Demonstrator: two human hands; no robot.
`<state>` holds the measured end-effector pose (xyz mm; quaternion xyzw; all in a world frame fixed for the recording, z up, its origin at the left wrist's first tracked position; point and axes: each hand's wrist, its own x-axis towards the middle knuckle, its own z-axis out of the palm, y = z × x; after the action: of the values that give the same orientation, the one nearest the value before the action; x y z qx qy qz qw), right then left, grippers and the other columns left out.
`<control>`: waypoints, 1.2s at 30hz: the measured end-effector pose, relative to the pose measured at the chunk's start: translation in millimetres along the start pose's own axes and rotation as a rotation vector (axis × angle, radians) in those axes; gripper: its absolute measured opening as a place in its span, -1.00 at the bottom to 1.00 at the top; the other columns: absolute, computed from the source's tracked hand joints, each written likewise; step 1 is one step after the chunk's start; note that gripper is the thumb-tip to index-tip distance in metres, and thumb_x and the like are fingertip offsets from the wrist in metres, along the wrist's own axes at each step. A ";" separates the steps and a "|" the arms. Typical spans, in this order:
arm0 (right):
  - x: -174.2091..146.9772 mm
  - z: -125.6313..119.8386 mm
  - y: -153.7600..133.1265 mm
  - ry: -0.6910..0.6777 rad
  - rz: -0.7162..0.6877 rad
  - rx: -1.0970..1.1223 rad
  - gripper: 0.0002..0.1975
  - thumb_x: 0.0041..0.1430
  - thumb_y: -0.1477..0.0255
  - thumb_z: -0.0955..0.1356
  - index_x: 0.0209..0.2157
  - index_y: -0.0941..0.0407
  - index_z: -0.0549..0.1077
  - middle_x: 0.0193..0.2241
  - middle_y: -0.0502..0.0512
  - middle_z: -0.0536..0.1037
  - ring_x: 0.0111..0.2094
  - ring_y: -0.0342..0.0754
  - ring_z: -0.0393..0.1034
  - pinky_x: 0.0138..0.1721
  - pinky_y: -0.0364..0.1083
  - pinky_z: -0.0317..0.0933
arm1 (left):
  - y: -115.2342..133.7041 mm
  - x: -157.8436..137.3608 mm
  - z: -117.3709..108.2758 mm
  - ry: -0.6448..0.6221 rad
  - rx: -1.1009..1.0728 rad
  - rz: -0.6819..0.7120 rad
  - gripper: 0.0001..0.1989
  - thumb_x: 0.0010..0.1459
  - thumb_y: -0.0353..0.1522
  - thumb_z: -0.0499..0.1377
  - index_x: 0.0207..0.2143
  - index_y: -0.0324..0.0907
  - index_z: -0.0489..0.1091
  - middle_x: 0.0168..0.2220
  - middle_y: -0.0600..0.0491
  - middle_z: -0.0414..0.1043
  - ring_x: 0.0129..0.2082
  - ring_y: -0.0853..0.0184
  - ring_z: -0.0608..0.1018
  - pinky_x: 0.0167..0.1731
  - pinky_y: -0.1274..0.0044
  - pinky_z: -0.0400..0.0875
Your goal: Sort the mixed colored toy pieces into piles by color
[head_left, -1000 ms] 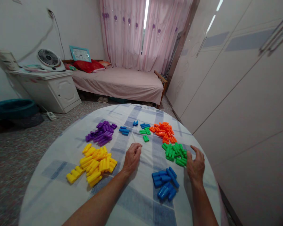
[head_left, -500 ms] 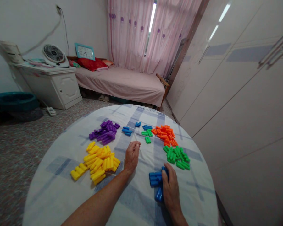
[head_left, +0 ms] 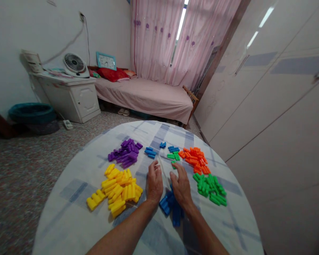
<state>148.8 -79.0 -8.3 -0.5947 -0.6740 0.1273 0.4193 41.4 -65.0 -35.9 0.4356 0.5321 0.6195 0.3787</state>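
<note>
My left hand (head_left: 155,181) rests on its edge at the table's middle, fingers loosely bent and holding nothing. Just to its right, my right hand (head_left: 181,183) reaches forward with thumb and fingers apart. Its fingertips are at a small green tube block (head_left: 173,163), partly covered; whether they touch it I cannot tell. Beneath the right wrist lies a group of blue tube blocks (head_left: 167,204), partly hidden. Farther off are more blue blocks (head_left: 150,152) and a few green ones (head_left: 172,156).
Piles of yellow blocks (head_left: 121,187) and purple blocks (head_left: 125,153) lie left, orange blocks (head_left: 195,159) and green blocks (head_left: 210,187) right, on a round table with a checked cloth (head_left: 77,226). Beyond stand a bed (head_left: 149,95), a cabinet with a fan (head_left: 74,63), and a wardrobe (head_left: 276,117).
My right hand has left the blue blocks and moved forward and left toward the small green block. My left hand stays about where it was. The view has shifted slightly.
</note>
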 end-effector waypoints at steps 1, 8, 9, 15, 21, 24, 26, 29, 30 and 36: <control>14.4 4.8 -4.4 -0.018 -0.046 -0.018 -0.64 0.16 0.41 0.21 -0.02 0.17 0.35 -0.01 0.20 0.40 0.07 0.01 0.22 0.13 0.06 0.06 | 1.5 0.2 0.5 0.047 0.006 -0.009 -0.62 0.22 -0.28 -0.07 0.06 -0.20 0.21 0.04 -0.11 0.32 0.02 0.30 0.41 0.05 0.44 0.27; 91.0 59.6 -22.5 -0.315 -0.186 -0.256 -0.57 0.09 0.51 0.28 0.04 0.16 0.33 -0.01 0.21 0.41 0.05 0.02 0.23 0.07 0.00 0.12 | 3.3 -0.8 2.4 0.141 -0.038 -0.054 -0.50 0.28 -0.20 -0.15 0.19 -0.23 0.04 0.26 -0.17 0.06 0.26 0.27 0.15 0.20 0.42 0.11; 96.1 66.6 -22.3 -0.358 -0.179 -0.294 -0.55 0.09 0.49 0.29 0.06 0.13 0.31 0.01 0.20 0.40 0.05 0.03 0.23 0.05 0.00 0.13 | 1.6 -0.6 2.4 0.136 -0.036 -0.048 -0.50 0.28 -0.19 -0.15 0.20 -0.22 0.04 0.26 -0.16 0.04 0.27 0.26 0.13 0.21 0.41 0.09; 109.0 83.4 -17.6 -0.459 -0.170 -0.437 -0.53 0.11 0.42 0.30 0.10 0.06 0.29 -0.06 0.16 0.44 -0.03 0.04 0.30 -0.04 -0.02 0.16 | -7.2 0.3 2.1 0.119 0.006 -0.018 -0.51 0.28 -0.18 -0.14 0.20 -0.17 0.05 0.25 -0.14 0.09 0.25 0.27 0.17 0.21 0.38 0.10; 97.3 40.9 -14.3 -0.257 -0.144 -0.238 -0.59 0.16 0.38 0.25 0.05 0.13 0.34 -0.06 0.17 0.46 -0.02 0.00 0.32 0.02 -0.03 0.15 | -3.2 0.7 1.9 0.088 0.026 -0.012 -0.55 0.26 -0.27 -0.09 0.17 -0.21 0.10 0.21 -0.16 0.14 0.20 0.26 0.24 0.17 0.39 0.16; 72.3 -4.2 -7.3 -0.180 -0.058 -0.080 -0.62 0.16 0.33 0.24 0.00 0.10 0.38 -0.06 0.13 0.48 -0.06 -0.01 0.36 0.01 0.01 0.19 | -1.5 3.0 1.7 0.025 0.045 0.041 -0.64 0.18 -0.38 -0.02 0.04 -0.19 0.27 0.12 -0.11 0.26 0.15 0.27 0.30 0.15 0.39 0.18; 47.7 -34.8 -0.9 -0.176 -0.002 -0.032 -0.64 0.14 0.31 0.25 -0.04 0.10 0.41 -0.09 0.12 0.50 -0.09 0.00 0.39 -0.03 0.03 0.23 | -2.0 4.3 1.8 -0.004 0.049 0.078 -0.70 0.12 -0.44 0.00 -0.11 -0.19 0.38 0.04 -0.07 0.33 0.10 0.28 0.35 0.14 0.39 0.19; 5.6 -68.5 9.9 -0.183 0.068 -0.033 -0.65 0.09 0.31 0.28 -0.08 0.07 0.44 -0.13 0.09 0.52 -0.12 0.01 0.41 -0.06 0.04 0.27 | -3.7 4.5 2.0 -0.052 0.027 0.082 -0.73 0.09 -0.47 -0.03 -0.22 -0.19 0.42 -0.10 -0.03 0.41 -0.03 0.31 0.43 0.07 0.40 0.25; -7.9 -75.1 13.6 -0.183 0.097 -0.034 -0.65 0.09 0.30 0.28 -0.08 0.06 0.44 -0.13 0.09 0.52 -0.13 0.02 0.41 -0.07 0.05 0.28 | -4.1 4.1 2.0 -0.069 0.018 0.073 -0.73 0.09 -0.46 -0.03 -0.24 -0.19 0.42 -0.13 -0.02 0.42 -0.06 0.32 0.44 0.05 0.41 0.28; -58.4 -79.3 25.4 -0.283 0.072 -0.041 -0.63 0.09 0.33 0.30 -0.03 0.03 0.40 -0.03 0.09 0.46 0.00 0.03 0.33 0.05 0.05 0.20 | -1.3 2.8 0.9 -0.102 0.019 0.052 -0.76 0.08 -0.44 -0.02 -0.29 -0.18 0.42 -0.22 0.01 0.45 -0.15 0.32 0.46 -0.03 0.44 0.32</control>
<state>219.9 -151.4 -0.6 -0.6028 -0.7072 0.2113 0.3031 41.3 -61.9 -36.8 0.4838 0.5063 0.6010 0.3852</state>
